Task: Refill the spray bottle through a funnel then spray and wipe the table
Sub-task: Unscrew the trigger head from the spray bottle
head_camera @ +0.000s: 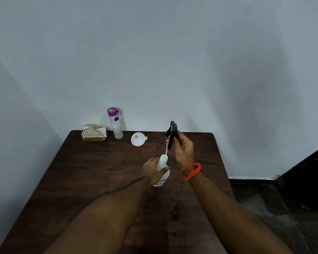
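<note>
Opening stage only. Left hand (151, 171) grips the spray bottle (162, 170) upright on the counter (99, 171); right hand (184, 149) grips the lifted-out spray head (172, 132). Funnel (138, 139) and water bottle (116, 123) unused; filling, spraying, wiping remain.

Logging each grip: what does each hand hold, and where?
Left hand grips the white spray bottle around its shoulder. Right hand holds the black spray head, lifted off, its tube still in the neck.
</note>
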Available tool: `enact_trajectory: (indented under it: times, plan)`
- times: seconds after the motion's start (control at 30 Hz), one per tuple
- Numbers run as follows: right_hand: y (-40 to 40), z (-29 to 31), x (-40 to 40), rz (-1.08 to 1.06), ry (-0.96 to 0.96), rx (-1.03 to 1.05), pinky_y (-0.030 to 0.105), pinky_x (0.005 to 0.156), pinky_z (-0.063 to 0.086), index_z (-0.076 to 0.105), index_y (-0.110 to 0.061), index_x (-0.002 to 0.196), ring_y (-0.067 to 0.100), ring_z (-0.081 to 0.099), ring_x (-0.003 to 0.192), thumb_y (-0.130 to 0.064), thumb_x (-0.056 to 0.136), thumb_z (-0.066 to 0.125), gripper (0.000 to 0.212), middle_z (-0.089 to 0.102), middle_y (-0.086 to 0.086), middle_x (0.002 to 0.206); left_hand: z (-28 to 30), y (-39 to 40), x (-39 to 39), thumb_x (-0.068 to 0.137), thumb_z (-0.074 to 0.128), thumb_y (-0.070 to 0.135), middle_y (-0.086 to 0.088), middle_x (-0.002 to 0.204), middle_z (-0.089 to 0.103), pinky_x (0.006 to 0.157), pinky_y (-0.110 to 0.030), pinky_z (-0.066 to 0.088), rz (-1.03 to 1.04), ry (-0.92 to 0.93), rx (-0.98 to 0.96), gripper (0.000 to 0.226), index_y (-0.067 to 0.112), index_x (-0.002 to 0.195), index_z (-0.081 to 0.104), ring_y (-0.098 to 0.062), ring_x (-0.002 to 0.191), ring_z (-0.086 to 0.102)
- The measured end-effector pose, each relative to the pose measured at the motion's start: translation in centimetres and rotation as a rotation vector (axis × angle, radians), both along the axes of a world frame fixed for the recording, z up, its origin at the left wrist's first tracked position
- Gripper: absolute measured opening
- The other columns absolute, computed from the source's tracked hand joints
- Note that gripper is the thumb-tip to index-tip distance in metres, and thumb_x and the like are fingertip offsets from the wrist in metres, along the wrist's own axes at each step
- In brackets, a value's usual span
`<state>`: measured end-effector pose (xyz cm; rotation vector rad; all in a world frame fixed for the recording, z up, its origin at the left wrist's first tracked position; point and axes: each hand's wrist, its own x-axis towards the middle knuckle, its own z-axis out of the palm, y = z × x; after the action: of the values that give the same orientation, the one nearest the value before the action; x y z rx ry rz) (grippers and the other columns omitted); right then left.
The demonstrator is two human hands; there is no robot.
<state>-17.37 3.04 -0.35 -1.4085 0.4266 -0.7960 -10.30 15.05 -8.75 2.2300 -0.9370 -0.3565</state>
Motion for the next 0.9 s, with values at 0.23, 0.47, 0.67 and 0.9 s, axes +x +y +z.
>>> enact_trajectory:
  times: [0.23, 0.47, 0.67, 0.9]
  plan:
    - [-0.4, 0.0, -0.5, -0.086, -0.002, -0.062, 0.061, 0.090, 0.053, 0.066, -0.009, 0.124, 0.036, 0.068, 0.099, -0.025, 0.092, 0.057, 0.036, 0.072, 0.013, 0.107, 0.0, -0.4, 0.4, 0.084, 0.063, 0.052, -0.002, 0.107, 0.067, 0.087, -0.034, 0.049, -0.013, -0.001, 0.048, 0.045, 0.015, 0.109, 0.063, -0.019, 0.100, 0.061]
    - [-1.3, 1.5, -0.3, -0.125, -0.051, -0.090, 0.059, 0.095, 0.052, 0.066, -0.010, 0.121, 0.034, 0.067, 0.105, -0.016, 0.093, 0.054, 0.031, 0.072, 0.015, 0.110, -0.4, -0.4, 0.2, 0.085, 0.066, 0.047, -0.003, 0.109, 0.066, 0.089, -0.032, 0.048, 0.005, 0.003, 0.036, 0.043, 0.013, 0.110, 0.063, -0.019, 0.102, 0.060]
    - [-2.7, 2.1, -0.3, -0.162, -0.091, -0.091, 0.060, 0.097, 0.050, 0.071, -0.030, 0.113, 0.035, 0.066, 0.110, -0.010, 0.095, 0.052, 0.033, 0.072, 0.009, 0.109, -0.3, -0.4, -0.1, 0.084, 0.069, 0.042, -0.005, 0.111, 0.066, 0.090, -0.030, 0.046, 0.021, -0.007, -0.017, 0.042, 0.010, 0.112, 0.063, -0.020, 0.103, 0.060]
    - [-3.8, 0.7, -0.7, -0.227, -0.059, -0.016, 0.059, 0.096, 0.051, 0.071, -0.012, 0.115, 0.036, 0.067, 0.105, -0.011, 0.097, 0.057, 0.023, 0.073, 0.015, 0.104, -0.8, -0.3, -0.3, 0.083, 0.071, 0.042, -0.003, 0.108, 0.068, 0.091, -0.030, 0.047, 0.029, -0.002, -0.068, 0.042, 0.010, 0.110, 0.064, -0.018, 0.101, 0.062]
